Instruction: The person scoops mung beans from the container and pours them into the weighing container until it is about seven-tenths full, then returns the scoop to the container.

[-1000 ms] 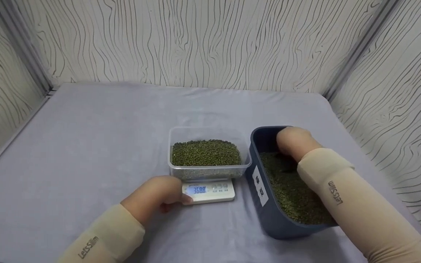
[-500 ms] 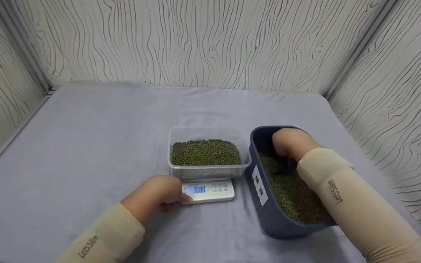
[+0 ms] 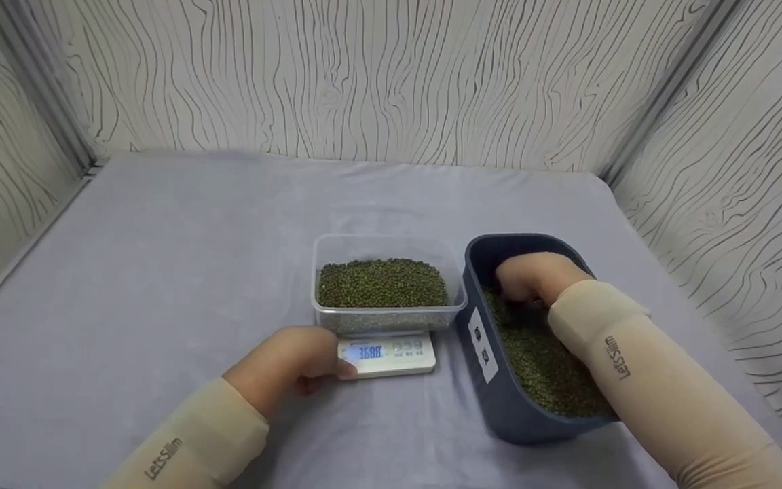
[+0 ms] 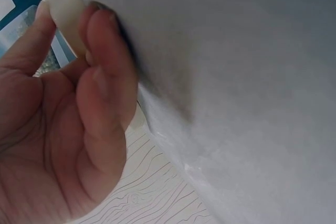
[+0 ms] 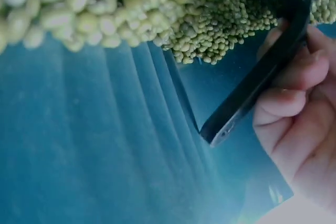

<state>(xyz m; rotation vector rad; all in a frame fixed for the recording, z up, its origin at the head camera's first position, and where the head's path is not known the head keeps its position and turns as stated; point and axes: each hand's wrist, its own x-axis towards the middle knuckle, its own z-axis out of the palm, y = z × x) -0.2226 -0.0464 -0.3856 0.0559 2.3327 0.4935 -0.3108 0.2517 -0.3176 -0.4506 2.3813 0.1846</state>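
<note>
A white digital scale (image 3: 398, 365), its lit display reading 368.8, lies on the cloth with a clear plastic container (image 3: 391, 320) on top. Green mung beans (image 3: 383, 284) partly fill that container. My left hand (image 3: 289, 363) pinches the scale's near left corner, thumb at its edge, as the left wrist view of the hand (image 4: 79, 108) also shows. Inside the dark blue bin (image 3: 516, 407) at the right, my right hand (image 3: 537, 275) is down at the beans. The right wrist view shows its fingers (image 5: 302, 72) gripping the handle of a black scoop (image 5: 257, 80), whose bowl is among the beans.
More mung beans (image 3: 547, 373) fill the lower part of the bin, which stands close against the container's right side and bears a white label (image 3: 483, 345). A pale cloth (image 3: 180, 272) covers the table. Wood-patterned panels (image 3: 377, 81) enclose the back and sides.
My right hand has moved a little left and nearer to me inside the bin. The left hand stays on the scale, and the display reading is the same.
</note>
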